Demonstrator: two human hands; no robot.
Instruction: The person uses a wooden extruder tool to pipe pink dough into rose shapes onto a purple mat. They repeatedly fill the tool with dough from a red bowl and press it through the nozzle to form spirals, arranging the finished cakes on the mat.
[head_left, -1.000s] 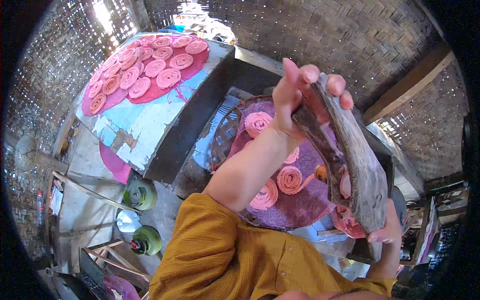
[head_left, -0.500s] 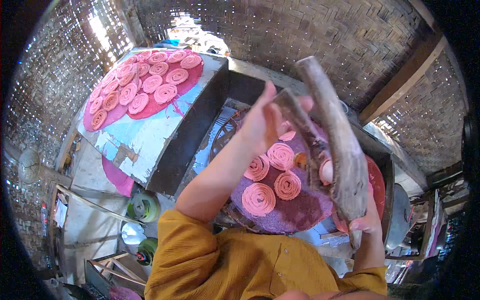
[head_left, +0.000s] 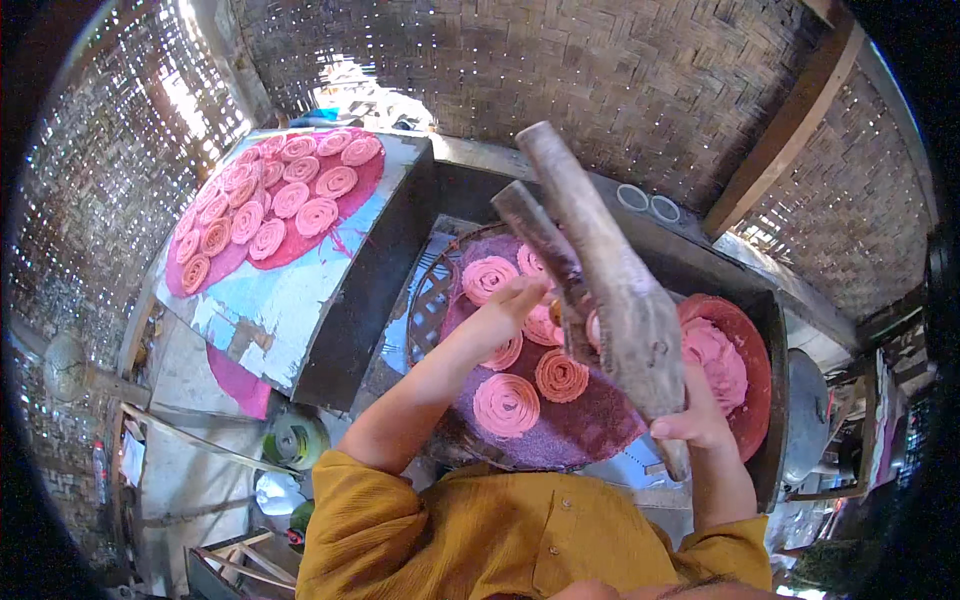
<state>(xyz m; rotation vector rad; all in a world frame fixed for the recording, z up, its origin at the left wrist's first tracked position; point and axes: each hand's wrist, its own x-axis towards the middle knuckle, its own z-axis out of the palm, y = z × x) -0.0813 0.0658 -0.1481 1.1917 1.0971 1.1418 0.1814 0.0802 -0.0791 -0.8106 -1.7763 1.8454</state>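
Observation:
My right hand [head_left: 695, 415] grips the lower end of a weathered two-bar wooden press [head_left: 625, 310], whose slanting bars partly hide a pink cylinder between them. My left hand [head_left: 508, 315] is left of the press, over the pink coils, its fingers curled and partly closed; what they hold, if anything, is hidden. Under both, a round woven tray [head_left: 440, 275] carries a purple cloth [head_left: 590, 430] with several coiled pink spirals [head_left: 505, 405] on it. Right of the press, a red basin [head_left: 755, 400] holds a mass of pink paste [head_left: 715, 360].
A raised pale board [head_left: 250, 345] at left bears cloths covered with several coils. Woven walls [head_left: 500, 70] surround the workspace. Dark box sides [head_left: 370, 290] edge the tray area. Two white rings [head_left: 665, 207] sit behind; green gas cylinders [head_left: 285, 445] at lower left; a metal pot [head_left: 805, 430] at right.
My left hand has left the upper end of the wooden press and moved down-left over the coils. The press has shifted left in the view, uncovering more of the red basin.

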